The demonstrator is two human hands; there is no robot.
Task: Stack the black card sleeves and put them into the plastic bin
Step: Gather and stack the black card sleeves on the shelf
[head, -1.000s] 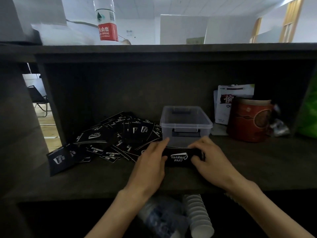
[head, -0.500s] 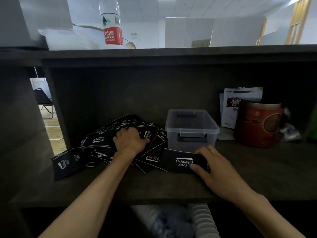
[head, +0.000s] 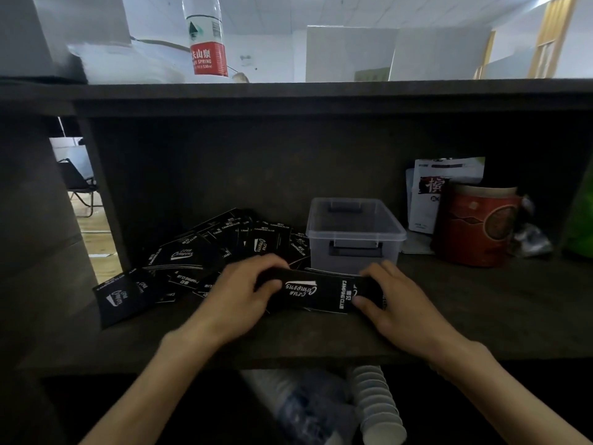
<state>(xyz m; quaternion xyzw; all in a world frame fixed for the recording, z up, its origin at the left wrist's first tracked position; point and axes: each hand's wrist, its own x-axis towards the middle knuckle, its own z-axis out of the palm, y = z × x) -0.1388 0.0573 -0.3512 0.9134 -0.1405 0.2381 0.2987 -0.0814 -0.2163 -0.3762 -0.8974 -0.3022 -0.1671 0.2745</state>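
On the shelf (head: 481, 316), just before the clear bin (head: 354, 234), both hands pinch a small stack (head: 316, 292) of black sleeves, left hand (head: 239, 295) at its left end, right hand (head: 396, 300) at its right, with loose sleeves (head: 208, 252) strewn at left.

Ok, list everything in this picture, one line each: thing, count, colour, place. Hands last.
held stack of sleeves: one, black, on shelf before the bin
loose sleeves: many, black, scattered left of bin
plastic bin: one, clear, mid shelf, looks empty
red canister: one, right of bin
white pouch: one, behind canister
water bottle: one, clear with red label, top shelf
paper cups: one stack, white, below shelf
shelf: one, dark
left hand: on stack's left end
right hand: on stack's right end
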